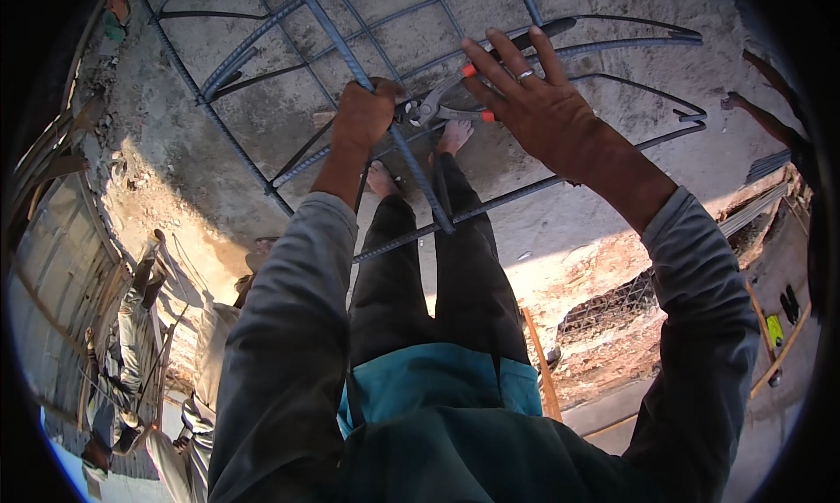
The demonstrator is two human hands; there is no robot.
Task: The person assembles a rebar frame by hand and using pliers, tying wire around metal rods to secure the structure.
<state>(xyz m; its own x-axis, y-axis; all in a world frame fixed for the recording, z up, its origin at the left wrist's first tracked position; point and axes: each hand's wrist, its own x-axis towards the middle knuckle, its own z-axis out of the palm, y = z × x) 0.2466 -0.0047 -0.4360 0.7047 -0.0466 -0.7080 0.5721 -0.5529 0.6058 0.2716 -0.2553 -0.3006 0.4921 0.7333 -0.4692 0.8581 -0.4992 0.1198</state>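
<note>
My left hand [361, 116] is closed around a long ribbed steel bar [423, 175] of a reinforcement cage, its thumb lying across the bar. Just right of that grip are the metal jaws of pincers [426, 108], close against the bar. Their black handles with orange-red bands stand spread apart. My right hand [547, 118] is on these handles, its fingers stretched over the upper one and a ring on one finger. The palm side and part of the lower handle are hidden. Whether the jaws hold any wire is too small to tell.
Bent bar ends [691, 118] reach out at the right. My bare feet [455, 137] stand under the cage on rough concrete ground [560, 206]. People [131, 328] are at the lower left beside corrugated sheets [61, 284]. Wooden sticks [542, 363] and a mesh panel [612, 306] lie behind.
</note>
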